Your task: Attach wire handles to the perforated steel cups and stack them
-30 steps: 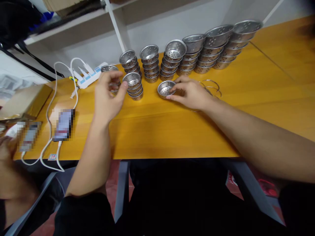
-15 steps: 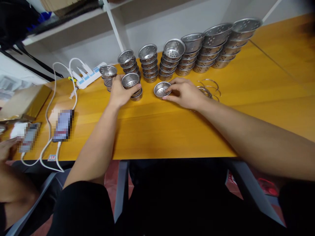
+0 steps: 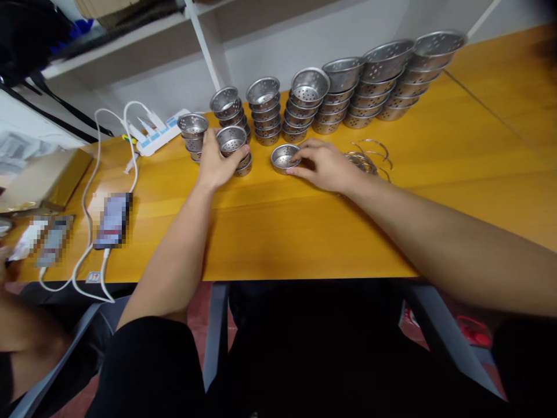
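Note:
My left hand [image 3: 217, 159] is closed round a short stack of perforated metal cups [image 3: 232, 140], thumb on the right side and fingers behind on the left. My right hand [image 3: 324, 165] pinches the right rim of a single shallow perforated metal cup [image 3: 284, 158], which rests upright on the table. Behind both hands, several taller stacks of the same cups [image 3: 265, 110] stand in a row, the widest [image 3: 429, 75] at the right. Another stack [image 3: 192, 136] is just left of my left hand. Thin metal rings [image 3: 363, 161] lie in a loose pile beyond my right wrist.
A white power strip [image 3: 163, 132] with cables sits at the back left. Two phones [image 3: 113, 220] on charging cords and a cardboard box [image 3: 46, 180] are at the left. Another person's arm [image 3: 30, 325] is at the left edge. A shelf [image 3: 130, 40] stands behind the yellow table [image 3: 304, 232].
Both hands keep their holds, and the single cup has barely shifted. At the far left, the other person's hand has drawn back from the phone. The view has shifted slightly.

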